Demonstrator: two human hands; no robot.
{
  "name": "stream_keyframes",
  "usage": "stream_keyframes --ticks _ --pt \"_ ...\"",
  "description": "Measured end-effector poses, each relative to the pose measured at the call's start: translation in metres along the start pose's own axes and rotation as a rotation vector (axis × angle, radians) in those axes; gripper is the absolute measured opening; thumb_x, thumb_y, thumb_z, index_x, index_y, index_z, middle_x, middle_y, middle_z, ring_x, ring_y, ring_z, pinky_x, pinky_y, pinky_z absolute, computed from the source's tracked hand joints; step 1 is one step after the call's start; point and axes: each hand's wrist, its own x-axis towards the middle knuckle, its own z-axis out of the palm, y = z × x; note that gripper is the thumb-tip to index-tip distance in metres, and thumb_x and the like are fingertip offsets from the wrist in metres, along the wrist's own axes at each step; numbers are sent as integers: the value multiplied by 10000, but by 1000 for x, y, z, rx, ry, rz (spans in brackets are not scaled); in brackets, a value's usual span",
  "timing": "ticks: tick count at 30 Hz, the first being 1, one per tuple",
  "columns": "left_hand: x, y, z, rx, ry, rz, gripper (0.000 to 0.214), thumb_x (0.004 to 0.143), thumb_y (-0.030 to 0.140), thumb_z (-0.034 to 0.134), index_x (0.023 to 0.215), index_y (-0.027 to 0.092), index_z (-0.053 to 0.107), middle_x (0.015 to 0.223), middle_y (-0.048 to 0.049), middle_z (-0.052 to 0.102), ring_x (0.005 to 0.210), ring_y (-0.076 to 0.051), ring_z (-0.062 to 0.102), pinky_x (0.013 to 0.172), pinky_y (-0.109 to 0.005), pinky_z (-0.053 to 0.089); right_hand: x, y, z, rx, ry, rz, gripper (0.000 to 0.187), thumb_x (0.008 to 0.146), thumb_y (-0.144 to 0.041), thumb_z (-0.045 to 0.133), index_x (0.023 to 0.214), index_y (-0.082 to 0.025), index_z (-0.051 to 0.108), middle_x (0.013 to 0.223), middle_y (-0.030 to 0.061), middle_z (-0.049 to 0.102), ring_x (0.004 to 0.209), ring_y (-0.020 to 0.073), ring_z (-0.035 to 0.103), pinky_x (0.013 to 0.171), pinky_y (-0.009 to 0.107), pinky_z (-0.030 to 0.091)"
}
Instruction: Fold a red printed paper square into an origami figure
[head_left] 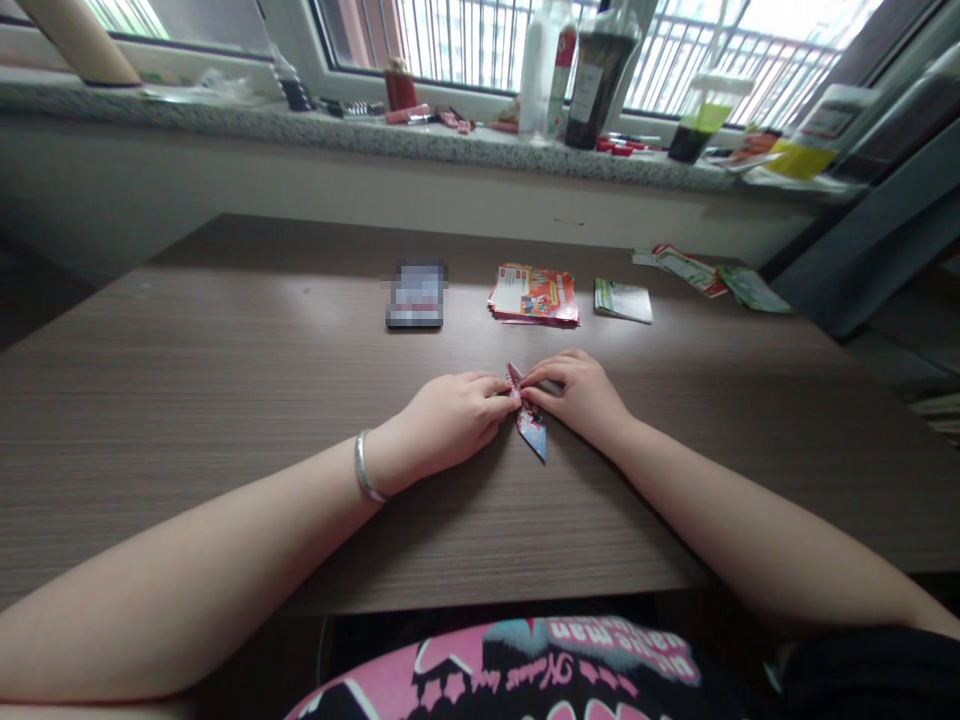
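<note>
A small folded piece of printed paper [531,425], red and blue, lies on the brown wooden table [225,380] between my two hands. My left hand [446,420], with a silver bracelet on its wrist, pinches the paper's upper part from the left with closed fingers. From the right, my right hand [581,392] presses and pinches the same upper part, fingers together. The paper's pointed lower end sticks out toward me below the fingers.
Farther back on the table lie a dark phone-like object [415,294], a stack of red printed leaflets [535,294], a green-white leaflet [623,300] and more papers [709,275] at the right. Bottles and jars [596,75] crowd the stone windowsill.
</note>
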Motion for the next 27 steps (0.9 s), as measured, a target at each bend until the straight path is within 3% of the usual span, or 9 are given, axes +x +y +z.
stream_keyframes --ticks 9,15,19,24,27 --pt "0 1 -2 35 -4 76 326 904 163 485 1208 140 602 1212 -125 661 1093 -237 641 943 -377 545 -1 -3 -4 -63 -28 -60 135 867 -338 631 876 -264 744 1007 13 745 1010 223 593 951 398 391" --pt "3 2 -3 15 -17 29 305 900 138 491 1145 210 658 1169 -85 677 1060 -219 652 925 -365 548 -1 1 -3 -99 -9 -16 134 841 -375 654 916 -277 708 1130 39 681 1193 280 485 1053 499 315" --pt "6 0 -6 -21 -39 -3 315 907 146 488 1127 240 693 1159 -85 670 1045 -225 651 909 -377 551 -3 5 -1 -84 1 32 158 827 -398 670 922 -274 694 1173 52 646 1189 291 486 1054 524 318" --pt "5 -14 -7 -126 -6 56 368 873 112 532 1159 278 695 1378 -92 546 1231 -243 557 1033 -412 476 -4 4 -1 -77 -1 50 151 848 -388 653 907 -255 694 1193 74 629 1137 274 531 1016 484 382" --pt "4 -24 -3 -180 20 102 323 886 128 538 1128 267 701 1391 -85 550 1298 -252 499 1088 -472 404 -4 4 -1 -36 5 28 128 842 -367 666 886 -251 699 1190 68 643 1138 263 542 1010 464 402"
